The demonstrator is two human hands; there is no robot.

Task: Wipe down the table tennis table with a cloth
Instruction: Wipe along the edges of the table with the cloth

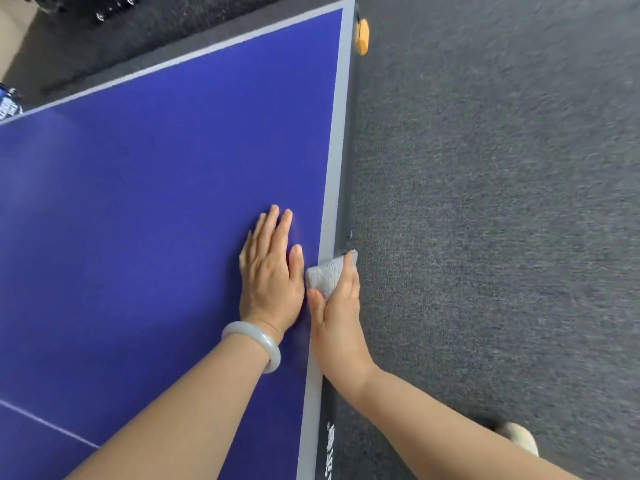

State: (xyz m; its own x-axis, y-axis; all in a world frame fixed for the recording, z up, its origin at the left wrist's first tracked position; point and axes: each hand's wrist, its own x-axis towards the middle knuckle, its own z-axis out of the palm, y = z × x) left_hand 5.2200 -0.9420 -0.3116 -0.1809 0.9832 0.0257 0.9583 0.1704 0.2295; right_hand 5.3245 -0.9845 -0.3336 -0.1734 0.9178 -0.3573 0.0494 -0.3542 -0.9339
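Blur of blue-and-white print (8, 105) at the far left, past the table's far edge; dark gear with bright metal spots (104, 10) beyond it at top left, too smeared to name. Blue table tennis table (156, 161) across the left and middle, bordered by a pale grey stripe (332, 168) along the far and right edges, with a thin white line (48, 424) crossing the near-left part. Left hand (272, 275) palm down on the blue top close to the right edge, fingers straight and pressed together, thumb lying alongside toward the stripe, holding nothing. Pale translucent bangle (258, 342) round that wrist. Just right of the thumb, grey-white cloth (327, 273), bunched into a small wad on the grey stripe at the right edge and wrapped over the table's lip. Right hand (337, 317) pinching it, thumb on top on the table side, fingers curled over the outer side of the edge, mostly hidden, only a fingertip in sight past the cloth's far end. Both hands just beside each other, contact between them not clear. White lettering (330, 452) on the dark side panel near the bottom, unreadable. Orange fitting (362, 34) jutting out at the far right corner. Grey carpet (502, 202) right of the table, with a pale shoe (521, 436) on it at lower right, partly behind the right forearm.
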